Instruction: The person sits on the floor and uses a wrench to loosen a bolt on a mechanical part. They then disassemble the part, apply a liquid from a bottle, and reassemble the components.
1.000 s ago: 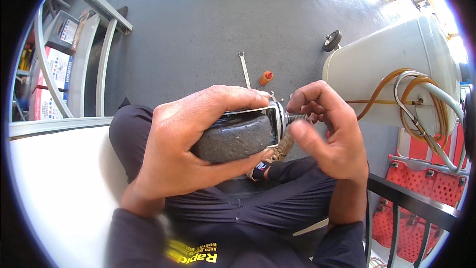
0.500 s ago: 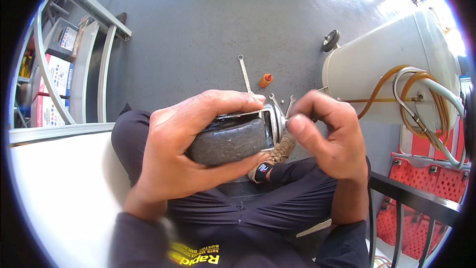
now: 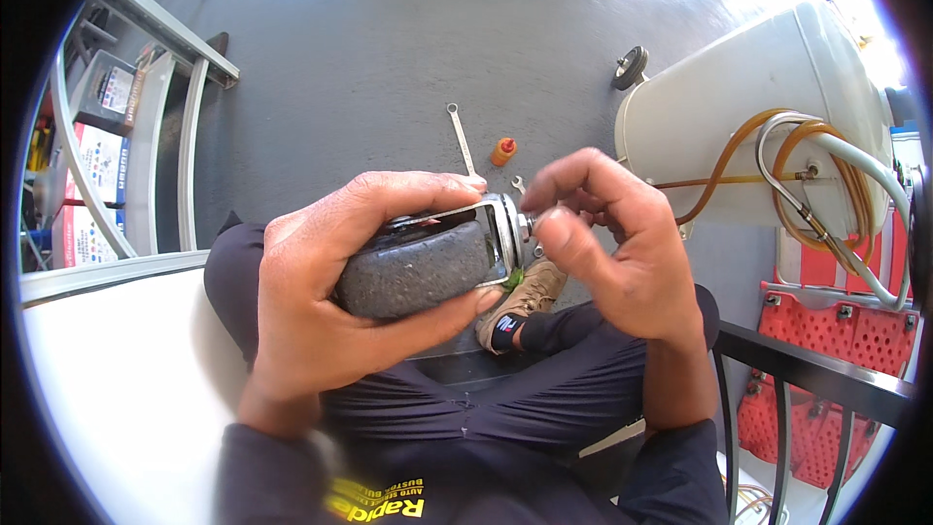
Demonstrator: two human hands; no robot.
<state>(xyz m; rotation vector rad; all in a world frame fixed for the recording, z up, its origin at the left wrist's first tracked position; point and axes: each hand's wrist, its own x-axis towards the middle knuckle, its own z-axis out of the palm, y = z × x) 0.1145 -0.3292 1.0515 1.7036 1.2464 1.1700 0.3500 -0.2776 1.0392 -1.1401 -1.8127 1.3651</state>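
Note:
A caster wheel [image 3: 418, 270] with a worn dark tread lies sideways in my left hand [image 3: 321, 277], thumb below and fingers above, gripping the tyre and metal fork. Its shiny fork and round swivel plate [image 3: 503, 233] face right. From the plate sticks a short bolt-like stem [image 3: 526, 225]. My right hand [image 3: 622, 253] is curled around the stem's end, thumb and forefinger bent close to it; the tip is partly hidden by the fingers. Beyond my hands on the floor lie a combination wrench [image 3: 461, 139], a small orange bottle with a red cap [image 3: 502, 152] and another wrench end [image 3: 518, 183].
At right stands a large pale tank [image 3: 758, 97] with a small wheel [image 3: 631, 68] and coiled amber hoses [image 3: 865, 175]. A black metal rail [image 3: 816, 366] and red perforated panels [image 3: 792, 418] are below it. A grey metal frame [image 3: 170, 24] and boxes [image 3: 97, 160] stand at left.
Both hands and the caster have shifted slightly left in the picture, as has the background. My right fingers have changed their bend around the stem, and a green bit now shows under the fork.

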